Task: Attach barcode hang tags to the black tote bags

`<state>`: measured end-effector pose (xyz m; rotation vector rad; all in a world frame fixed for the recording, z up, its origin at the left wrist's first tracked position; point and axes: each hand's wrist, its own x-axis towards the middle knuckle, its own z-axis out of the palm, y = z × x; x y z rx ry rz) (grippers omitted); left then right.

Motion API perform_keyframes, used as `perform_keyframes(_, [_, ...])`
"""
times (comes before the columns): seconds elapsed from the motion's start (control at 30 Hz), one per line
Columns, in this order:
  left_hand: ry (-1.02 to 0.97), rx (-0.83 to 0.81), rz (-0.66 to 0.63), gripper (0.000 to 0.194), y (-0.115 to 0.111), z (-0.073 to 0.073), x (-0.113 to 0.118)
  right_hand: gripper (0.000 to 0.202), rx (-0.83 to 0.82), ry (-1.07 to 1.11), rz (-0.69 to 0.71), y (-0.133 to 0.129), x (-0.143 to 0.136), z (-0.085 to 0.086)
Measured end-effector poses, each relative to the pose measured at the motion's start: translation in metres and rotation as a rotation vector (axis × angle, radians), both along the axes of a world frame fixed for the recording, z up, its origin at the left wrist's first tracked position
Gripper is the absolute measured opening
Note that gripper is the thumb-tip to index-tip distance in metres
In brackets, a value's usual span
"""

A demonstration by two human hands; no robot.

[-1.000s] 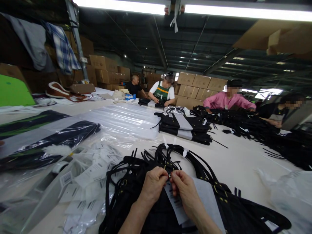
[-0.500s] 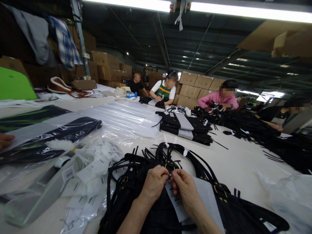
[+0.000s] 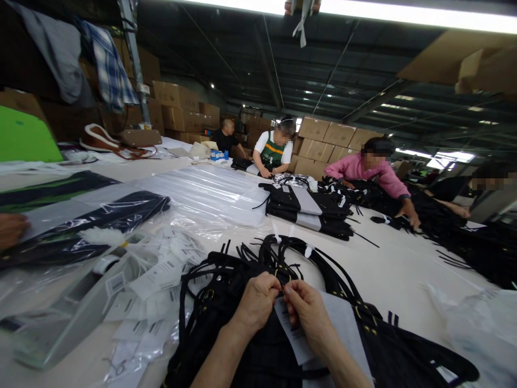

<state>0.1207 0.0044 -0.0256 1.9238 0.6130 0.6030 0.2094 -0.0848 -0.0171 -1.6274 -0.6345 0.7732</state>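
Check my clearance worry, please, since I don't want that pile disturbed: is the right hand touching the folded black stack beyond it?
Apart. The head view shows pale tabletop and looped black straps between the right hand and the folded black stack.

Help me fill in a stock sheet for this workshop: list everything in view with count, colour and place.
Strapped goods: pile, black, near centre
Tag: one, white, at the fingertips
Loose tags: many, white, left
Tray: one, clear, lower left
Clear bags: stack, mid-table
Bagged goods: several, dark and green, left
Folded stack: one, black, mid-table
Heap: one, black, right
Table: one, off-white, beneath
Cartons: many, brown, behind
Hanging clothes: several, mixed colours, upper left
Tube lights: two, white, overhead
Co-workers: four, across the table
Left hand, right hand: one each, bare, near centre
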Motion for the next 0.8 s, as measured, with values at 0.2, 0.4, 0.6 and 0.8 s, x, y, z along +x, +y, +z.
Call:
perform_keyframes(0.2, [-0.001, 0.032, 0.027, 0.018, -0.0027, -0.0043, -0.0005, 0.030, 0.013, 0.012, -0.052, 0.0009, -0.0026, -0.0007])
perform_keyframes(0.4, [0.026, 0.095, 0.096, 0.018, -0.0076, -0.0064, 0.0040, 0.031, -0.017, -0.034, -0.090, 0.0021, -0.0045, -0.0039])
perform_keyframes(0.6, [0.022, 0.098, 0.135, 0.016, -0.0097, -0.0063, 0.0054, 0.031, -0.035, 0.025, -0.111, 0.0016, -0.0057, 0.0004])
perform_keyframes(0.8, [-0.001, 0.032, 0.131, 0.016, -0.0093, -0.0084, 0.0059, 0.030, -0.060, -0.052, -0.096, 0.0024, -0.0093, -0.0012])
